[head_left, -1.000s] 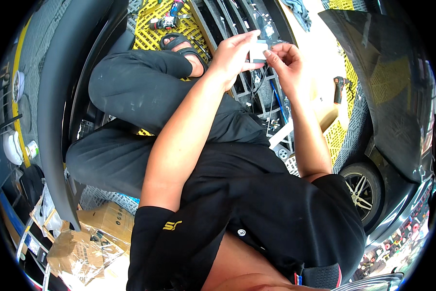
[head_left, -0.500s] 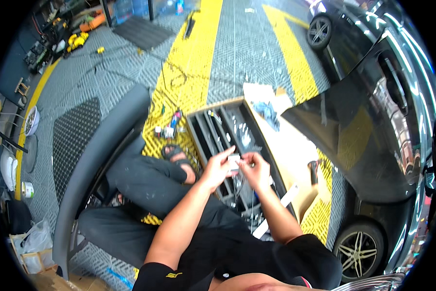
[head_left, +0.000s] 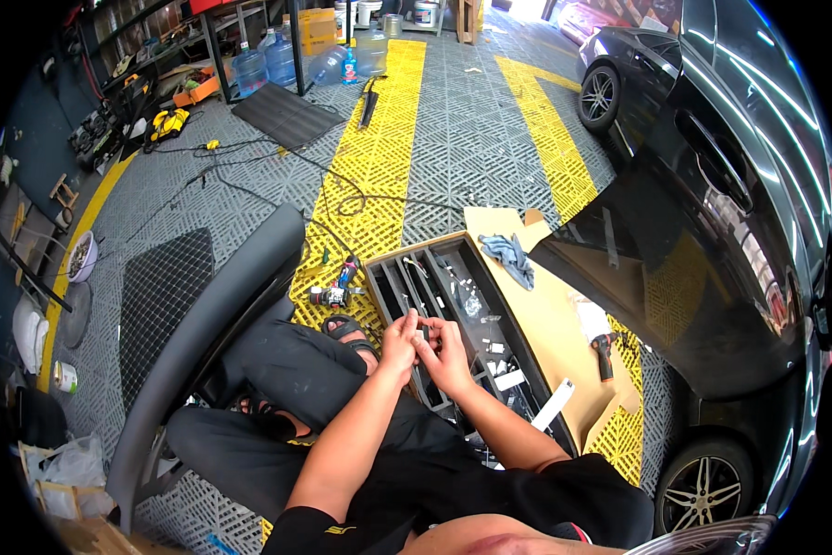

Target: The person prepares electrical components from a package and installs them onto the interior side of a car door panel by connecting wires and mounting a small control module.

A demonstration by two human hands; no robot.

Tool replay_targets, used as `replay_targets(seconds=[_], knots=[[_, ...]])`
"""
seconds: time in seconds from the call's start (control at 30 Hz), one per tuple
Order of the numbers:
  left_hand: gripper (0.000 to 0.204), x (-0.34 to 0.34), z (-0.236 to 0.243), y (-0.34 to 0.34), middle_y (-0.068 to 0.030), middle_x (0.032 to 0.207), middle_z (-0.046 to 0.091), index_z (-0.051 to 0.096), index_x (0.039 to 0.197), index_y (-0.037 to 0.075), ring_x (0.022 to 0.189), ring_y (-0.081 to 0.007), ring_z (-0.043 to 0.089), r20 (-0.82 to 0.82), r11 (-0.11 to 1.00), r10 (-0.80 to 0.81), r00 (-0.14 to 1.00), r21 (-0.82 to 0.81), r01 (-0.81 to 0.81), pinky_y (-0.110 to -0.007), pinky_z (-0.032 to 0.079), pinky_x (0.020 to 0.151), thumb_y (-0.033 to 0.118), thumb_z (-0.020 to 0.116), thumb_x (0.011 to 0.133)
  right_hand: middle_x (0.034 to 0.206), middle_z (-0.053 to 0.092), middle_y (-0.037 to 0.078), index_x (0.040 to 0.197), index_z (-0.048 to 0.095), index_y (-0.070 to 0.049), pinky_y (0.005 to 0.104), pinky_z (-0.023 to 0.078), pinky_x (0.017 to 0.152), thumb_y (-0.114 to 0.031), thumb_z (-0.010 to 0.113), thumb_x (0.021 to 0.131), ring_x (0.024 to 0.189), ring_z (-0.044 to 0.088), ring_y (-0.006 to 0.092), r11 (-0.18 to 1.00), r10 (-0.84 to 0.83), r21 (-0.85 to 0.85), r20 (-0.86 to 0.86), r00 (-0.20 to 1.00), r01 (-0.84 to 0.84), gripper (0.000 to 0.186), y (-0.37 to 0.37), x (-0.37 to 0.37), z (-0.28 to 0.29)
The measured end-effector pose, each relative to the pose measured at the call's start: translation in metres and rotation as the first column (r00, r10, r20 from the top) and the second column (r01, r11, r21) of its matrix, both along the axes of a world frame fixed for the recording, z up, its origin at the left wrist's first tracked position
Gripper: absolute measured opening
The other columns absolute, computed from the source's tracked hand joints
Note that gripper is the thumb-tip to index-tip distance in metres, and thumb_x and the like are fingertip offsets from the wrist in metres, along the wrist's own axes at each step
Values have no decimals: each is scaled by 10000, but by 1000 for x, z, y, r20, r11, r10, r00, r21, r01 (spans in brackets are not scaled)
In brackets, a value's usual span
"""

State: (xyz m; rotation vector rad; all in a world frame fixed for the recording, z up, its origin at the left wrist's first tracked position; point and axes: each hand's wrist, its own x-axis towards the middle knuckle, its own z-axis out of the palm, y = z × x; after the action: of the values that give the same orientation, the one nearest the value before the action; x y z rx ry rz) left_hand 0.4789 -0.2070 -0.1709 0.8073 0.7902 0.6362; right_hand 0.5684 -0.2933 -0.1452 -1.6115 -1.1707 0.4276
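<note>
**Heads Down Over the Parts Box**

Sitting low on a yellow-and-gray tiled floor (head_left: pixel 457 120), with left hand (head_left: pixel 399 350) and right hand (head_left: pixel 445 359) meeting above the left-hand compartments of a cardboard box (head_left: pixel 420 248) fitted with dark dividers. Holding a small dark piece (head_left: pixel 425 330) between the two hands, with the right fingers (head_left: pixel 442 326) bent and closed on it; too small and shaded to identify further. Impossible to tell from this angle the grip of the left fingers, curled and partly hidden.

Scattered through the wide right compartment: small white parts (head_left: pixel 494 348) and clear plastic bags (head_left: pixel 472 305). Spread alongside on a cardboard sheet (head_left: pixel 545 310): a gray-blue cloth (head_left: pixel 508 259) and, toward the right edge, a black-and-orange cordless drill (head_left: pixel 603 357). Slanting over the box's near right side, a white strip (head_left: pixel 553 404). Near a sandaled foot (head_left: pixel 346 328), another power tool (head_left: pixel 331 296). Curving past the legs at left, a large dark trim panel (head_left: pixel 208 319); at right, a spoked car wheel (head_left: pixel 704 495).
</note>
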Motion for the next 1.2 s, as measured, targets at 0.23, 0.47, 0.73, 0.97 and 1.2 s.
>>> replay_targets(seconds=[0.23, 0.47, 0.73, 0.97, 1.2], knots=[[525, -2, 7, -3, -5, 938, 613, 648, 1075, 105, 736, -115, 569, 170, 983, -25, 985, -176, 55, -266, 481, 608, 602, 487, 1027, 1378, 539, 178, 1410, 562, -101, 402, 455, 1026, -203, 765, 874, 1203, 526, 318, 970, 240, 9, 111, 965, -242, 583, -9, 11, 8], [367, -4, 16, -5, 20, 717, 500, 587, 982, 90, 621, -96, 480, 98, 995, 40, 994, 88, -49, -251, 425, 582, 443, 530, 1061, 1392, 496, 154, 1400, 518, -51, 338, 530, 848, -214, 664, 966, 1021, 609, 225, 987, 135, -79, -77, 988, -141, 486, -48, 6, -15], [301, -33, 59, 19, -1, 680, 447, 482, 771, 113, 592, -124, 414, 207, 922, 371, 905, 31, -385, -272, 360, 533, 284, 581, 997, 1107, 652, 155, 1184, 681, -64, 362, 541, 811, -264, 671, 964, 907, 664, 261, 827, -189, -548, -62, 980, 125, 298, -147, 4, -180], [314, -207, 117, 40, -7, 593, 376, 432, 745, 106, 530, -115, 308, 234, 813, 234, 943, 485, -323, -264, 260, 472, 281, 478, 1001, 1079, 684, 194, 1106, 693, -57, 435, 534, 913, -224, 659, 926, 986, 679, 368, 670, -386, -685, 7, 922, 286, 248, -181, 30, -229], [340, -317, 99, -2, 14, 573, 337, 403, 726, 145, 498, -102, 289, 59, 735, 552, 832, 436, -519, -240, 210, 429, 316, 492, 1007, 1113, 712, 182, 1131, 693, -55, 437, 527, 931, -278, 651, 896, 1041, 681, 361, 562, -397, -716, 205, 895, 414, 327, -165, 84, -276]])
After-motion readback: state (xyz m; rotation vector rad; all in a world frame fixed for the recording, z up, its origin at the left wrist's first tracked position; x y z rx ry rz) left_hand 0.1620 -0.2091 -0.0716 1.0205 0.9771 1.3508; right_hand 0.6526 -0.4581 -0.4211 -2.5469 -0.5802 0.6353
